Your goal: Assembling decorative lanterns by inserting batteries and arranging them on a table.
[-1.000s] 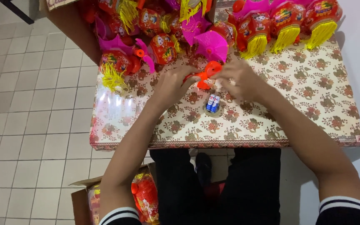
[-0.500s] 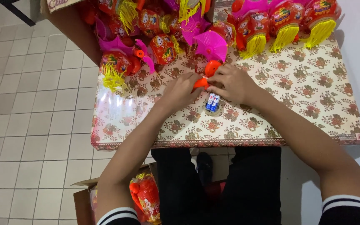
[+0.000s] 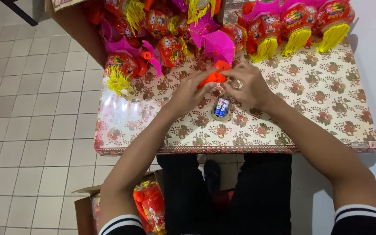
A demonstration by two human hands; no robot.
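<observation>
Both hands meet over the middle of the flower-patterned table [image 3: 327,113]. My left hand [image 3: 190,91] and my right hand [image 3: 249,85] together grip a small orange plastic part [image 3: 211,78], which belongs to a pink-topped toy lantern [image 3: 219,45] lying just beyond them. Right below my hands, two blue and white batteries [image 3: 221,107] stand on a small roll of tape. Most of the orange part is hidden by my fingers.
Many red, pink and yellow-tasselled toy lanterns [image 3: 266,32] crowd the table's far edge and a cardboard box at the far left. An open box [image 3: 83,209] with another red lantern [image 3: 151,206] sits on the tiled floor by my legs. A white wall runs along the right.
My hands and the orange part have shifted slightly toward the far side of the table, closer to the pink-topped lantern. The batteries have stayed in place.
</observation>
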